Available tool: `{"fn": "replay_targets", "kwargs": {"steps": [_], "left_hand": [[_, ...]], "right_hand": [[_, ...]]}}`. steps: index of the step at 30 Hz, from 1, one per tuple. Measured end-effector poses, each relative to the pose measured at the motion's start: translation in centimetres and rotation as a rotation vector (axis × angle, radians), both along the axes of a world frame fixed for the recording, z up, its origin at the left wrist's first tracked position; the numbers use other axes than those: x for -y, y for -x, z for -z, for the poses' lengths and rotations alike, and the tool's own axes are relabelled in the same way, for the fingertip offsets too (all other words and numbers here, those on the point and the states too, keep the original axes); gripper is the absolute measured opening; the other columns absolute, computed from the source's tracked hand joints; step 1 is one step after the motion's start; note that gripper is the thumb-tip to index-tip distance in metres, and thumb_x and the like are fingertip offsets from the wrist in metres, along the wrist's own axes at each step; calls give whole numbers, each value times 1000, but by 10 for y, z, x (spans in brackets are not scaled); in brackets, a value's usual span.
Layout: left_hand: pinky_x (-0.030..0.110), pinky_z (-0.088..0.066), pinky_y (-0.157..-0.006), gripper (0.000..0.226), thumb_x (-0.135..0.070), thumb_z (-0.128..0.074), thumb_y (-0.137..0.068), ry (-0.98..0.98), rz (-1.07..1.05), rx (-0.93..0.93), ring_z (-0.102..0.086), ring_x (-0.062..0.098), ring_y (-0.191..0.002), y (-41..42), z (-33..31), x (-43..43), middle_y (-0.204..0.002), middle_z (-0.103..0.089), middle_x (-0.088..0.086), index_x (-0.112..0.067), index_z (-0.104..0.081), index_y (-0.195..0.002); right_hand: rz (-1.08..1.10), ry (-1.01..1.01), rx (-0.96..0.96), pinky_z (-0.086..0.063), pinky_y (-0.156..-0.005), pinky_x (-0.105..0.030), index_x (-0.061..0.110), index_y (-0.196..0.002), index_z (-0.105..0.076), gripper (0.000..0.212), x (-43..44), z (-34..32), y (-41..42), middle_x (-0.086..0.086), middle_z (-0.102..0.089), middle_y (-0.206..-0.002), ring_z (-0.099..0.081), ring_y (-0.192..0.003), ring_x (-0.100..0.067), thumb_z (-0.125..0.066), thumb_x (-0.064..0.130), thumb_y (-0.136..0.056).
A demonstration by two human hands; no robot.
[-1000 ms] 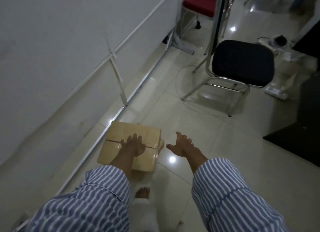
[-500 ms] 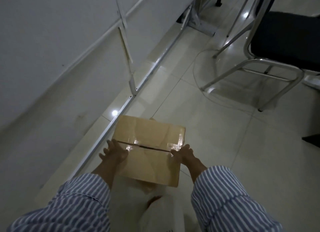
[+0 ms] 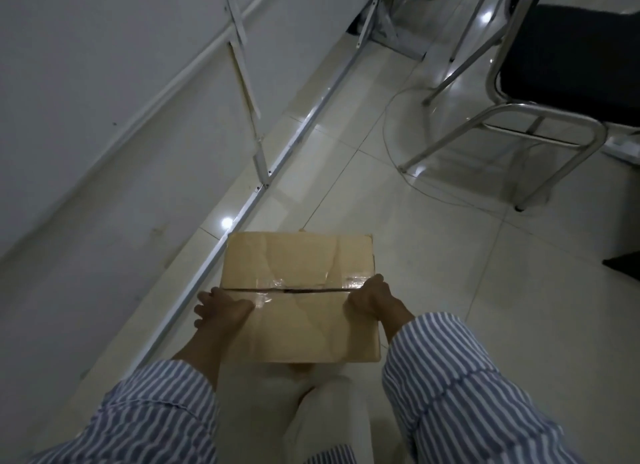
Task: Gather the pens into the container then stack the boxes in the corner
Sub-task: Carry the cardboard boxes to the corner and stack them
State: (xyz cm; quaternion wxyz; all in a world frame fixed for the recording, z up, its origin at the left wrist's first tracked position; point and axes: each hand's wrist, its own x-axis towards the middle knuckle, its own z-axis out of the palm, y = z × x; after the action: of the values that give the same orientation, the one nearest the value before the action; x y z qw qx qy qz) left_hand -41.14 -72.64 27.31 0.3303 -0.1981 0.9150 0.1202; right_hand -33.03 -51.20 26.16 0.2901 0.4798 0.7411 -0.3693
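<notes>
- Cardboard box (image 3: 298, 266) lies low in front of you over the tiled floor (image 3: 440, 255), its taped top seam running side to side. I cannot tell whether it rests on the tiles or is already off them.
- Your left grip (image 3: 221, 307) clasps the box's left side, thumb on the top face and fingers curled down the side. Your right grip (image 3: 372, 295) is curled over the right edge at the seam end. Both hold the box.
- No pens, container or second box are in view.
- Both holds sit high, at the seam ends, and the tape looks split mid-seam. Squeezing inward could buckle the flaps, and a heavy box could slide down through your fingers.
- The metal rail (image 3: 239, 217) along the wall runs just beside the box's far left corner. Swing left and that corner may catch it.
- A thin cable (image 3: 386, 131) loops over the tiles near the chair (image 3: 568, 58) legs, where a foot could snag.
- Open tiles lie ahead between rail and chair, and to the box's right.
</notes>
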Motion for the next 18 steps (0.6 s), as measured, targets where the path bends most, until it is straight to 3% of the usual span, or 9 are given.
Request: {"fn": "replay_targets", "kwargs": {"steps": [8, 18], "left_hand": [[49, -40, -102, 76, -31, -68, -83, -134, 72, -160, -36, 38, -132, -6, -112, -39, -141, -32, 21, 4, -33, -140], [47, -39, -103, 75, -32, -69, -81, -219, 474, -253, -37, 39, -130, -20, -247, -151, -140, -35, 22, 5, -36, -137]], "right_hand": [[140, -76, -56, -38, -109, -42, 2, -140, -31, 54, -36, -120, -34, -19, -39, -142, -42, -132, -34, -55, 11, -93], [522, -51, -87, -37, -111, -38, 0, -143, -25, 63, -97, -241, -113, -17, -37, -146, -41, -134, -31, -59, 13, -92]]}}
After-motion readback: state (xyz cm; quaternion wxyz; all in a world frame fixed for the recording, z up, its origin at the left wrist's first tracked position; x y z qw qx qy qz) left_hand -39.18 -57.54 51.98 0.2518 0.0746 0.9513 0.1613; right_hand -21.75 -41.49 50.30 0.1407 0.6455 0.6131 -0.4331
